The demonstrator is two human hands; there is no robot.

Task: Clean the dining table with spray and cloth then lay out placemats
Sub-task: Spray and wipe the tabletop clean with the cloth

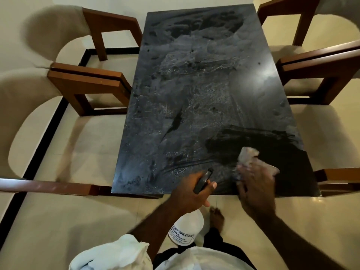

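Right grip presses cloth on smeared table

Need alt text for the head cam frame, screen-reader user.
Seen from above, a right hand wipes a cloth over the near right corner of a dark dining table filmed with spray, leaving a clean black patch. The left hand holds a white spray bottle at the near edge. Wooden chairs flank both sides.

Home dining room: dark table, wooden chairs.
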